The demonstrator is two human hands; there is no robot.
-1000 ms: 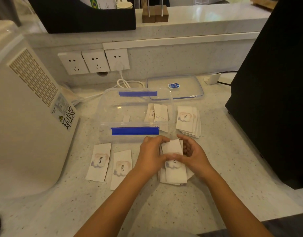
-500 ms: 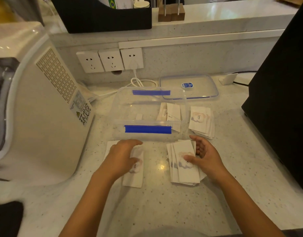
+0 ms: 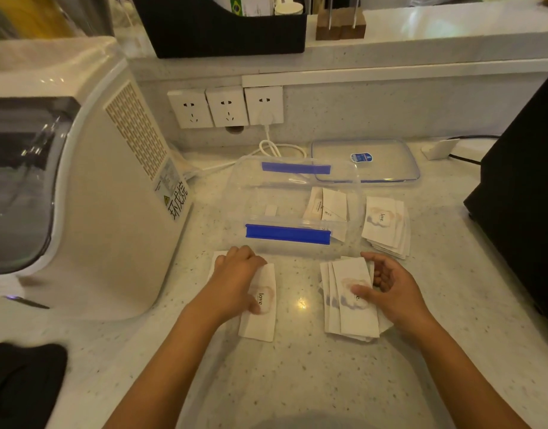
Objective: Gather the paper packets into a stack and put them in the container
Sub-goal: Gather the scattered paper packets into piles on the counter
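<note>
The left hand's grip [image 3: 238,281] lies flat, fingers spread over a loose "love" packet [image 3: 260,305] on the table [image 3: 297,382]; the right hand [image 3: 387,289] rests half-curled, thumb pinning the fanned stack [image 3: 346,298] before the clear container [image 3: 292,205]. Best slide the packet sideways without lifting and square the edges.

White "love" packets [image 3: 353,301] fanned before clear blue-clipped container [image 3: 292,205]; few inside, open.
</note>
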